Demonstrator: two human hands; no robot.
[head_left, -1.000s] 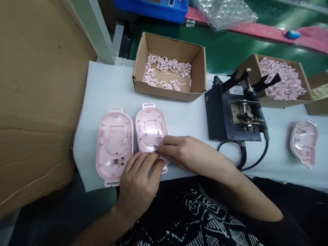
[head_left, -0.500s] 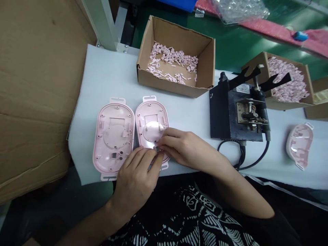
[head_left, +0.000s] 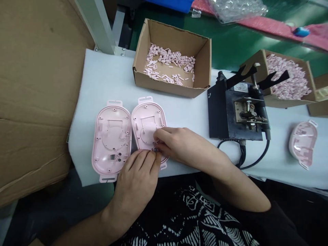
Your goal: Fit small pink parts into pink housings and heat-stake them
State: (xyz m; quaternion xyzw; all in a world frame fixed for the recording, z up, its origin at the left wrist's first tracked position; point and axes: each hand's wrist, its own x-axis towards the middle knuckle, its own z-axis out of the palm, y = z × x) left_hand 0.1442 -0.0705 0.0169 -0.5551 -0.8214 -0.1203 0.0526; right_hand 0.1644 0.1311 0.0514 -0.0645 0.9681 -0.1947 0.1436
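Note:
Two pink oval plastic shells lie open side up on the white work surface. The left shell (head_left: 111, 136) rests untouched by my fingers. Over the lower end of the right shell (head_left: 148, 118) both hands meet. My left hand (head_left: 139, 177) has its fingers bent and pressed together at the shell's lower left edge. My right hand (head_left: 176, 145) reaches in from the right with thumb and fingers pinched inside the shell, near a small dark opening. What the fingertips hold, if anything, is too small and hidden to make out.
An open cardboard box (head_left: 173, 89) of small pink parts stands behind the shells. To the right are a black metal device (head_left: 217, 112) with cables, a second box of pink parts (head_left: 288, 77) and another pink shell (head_left: 303, 143). Large cardboard (head_left: 38, 95) borders the left.
The right shell is tilted slightly more, its top end shifted left. My right hand's fingertips have moved a little up and left; my left hand stays at the shell's lower edge.

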